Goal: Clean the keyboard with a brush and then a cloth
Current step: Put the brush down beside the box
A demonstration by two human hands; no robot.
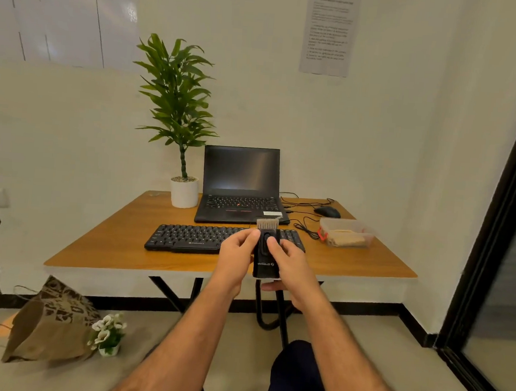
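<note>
Both forearms are extended from the bottom edge, and a black rectangular plastic brush with pale bristles (266,248) is held between the two hands above the near edge of the table. The left hand (236,257) grips its left side with fingertips; the right hand (291,267) wraps its right side, thumb laid on a dark slider on its face. The bristles stand upright, away from the camera.

Beyond and below the brush, a black full-size plastic keyboard (197,238) lies flat on the orange-brown wooden table (111,239), partly hidden by the hands.

Judged step: brush being readied; no bristle contact with the keys is seen. Next move calls for tipping the bristles down onto the key rows and sweeping along them.

Further out: black open laptop (240,184), black mouse (327,211), clear plastic lidded box (347,233) at right. No cloth is identified with certainty.
</note>
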